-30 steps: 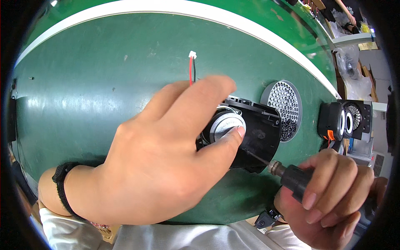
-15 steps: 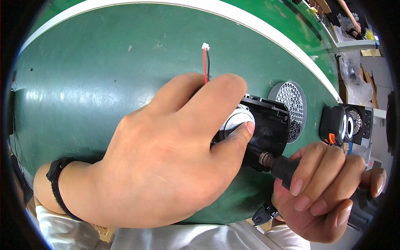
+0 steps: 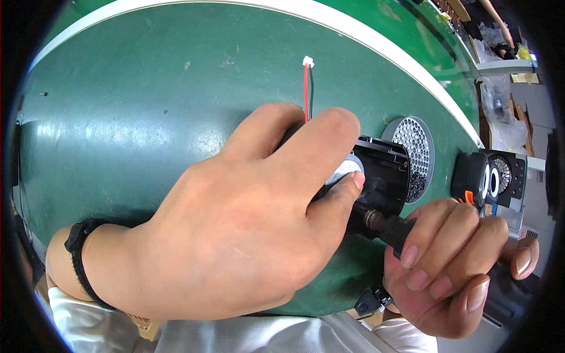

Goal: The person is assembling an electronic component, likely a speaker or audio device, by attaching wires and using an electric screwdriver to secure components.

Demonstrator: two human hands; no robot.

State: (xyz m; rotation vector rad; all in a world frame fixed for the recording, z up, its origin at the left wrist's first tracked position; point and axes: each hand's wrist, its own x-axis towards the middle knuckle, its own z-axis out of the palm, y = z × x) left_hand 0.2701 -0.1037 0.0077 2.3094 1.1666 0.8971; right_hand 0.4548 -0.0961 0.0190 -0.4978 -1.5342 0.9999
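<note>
Under my left hand [image 3: 235, 212] lies a black plastic housing [image 3: 385, 176], with ribs along its far edge. My left thumb and fingers are closed on a silver round part [image 3: 348, 167] in it; most of that part is hidden. A red and black wire pair [image 3: 308, 91] runs out beyond my fingers and ends in a small white connector [image 3: 308, 60]. Wrapped round a black power screwdriver [image 3: 393, 229], my right hand [image 3: 453, 259] keeps it tilted, its metal collar at the near right side of the housing. The bit's tip is out of sight.
Just right of the housing stands a round grey tray [image 3: 432, 156] with a perforated plate and small dark screws. Farther right are black speaker-like units [image 3: 468, 173] with white rings. A white edge strip [image 3: 388, 47] bounds the green table [image 3: 118, 88]. Another person's arm shows far right.
My left hand has shifted slightly right with the silver part and wires. The screwdriver and my right hand have moved a little left and up.
</note>
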